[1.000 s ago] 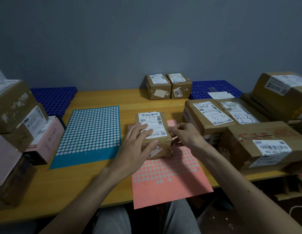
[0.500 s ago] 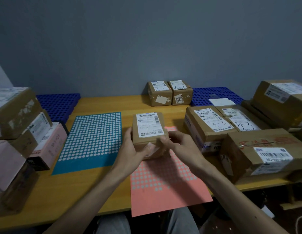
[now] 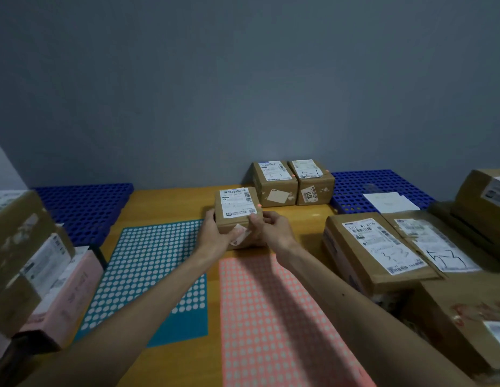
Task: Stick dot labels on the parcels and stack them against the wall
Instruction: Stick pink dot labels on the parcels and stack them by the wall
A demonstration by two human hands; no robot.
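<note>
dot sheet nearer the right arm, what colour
The dot sheet is salmon pink with rows of pale dots; head view.

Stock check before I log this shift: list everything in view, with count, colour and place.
Held parcel: one, brown, centre, in both hands.
Wall parcels: two, brown, side by side against the wall.
Right parcels: at least four, brown, table's right side.
Left parcels: at least two, brown, left edge.
Pink box: one, pink, beside the left parcels.
Teal dot sheet: one, teal, left of centre.
Pink dot sheet: one, salmon, near centre.
Mats: two, blue, back corners.
Paper: count unclear, white, right mat.
Table: one, yellow wood, centre.
Left hand: one, grips held parcel's left side.
Right hand: one, grips its right side.
</note>
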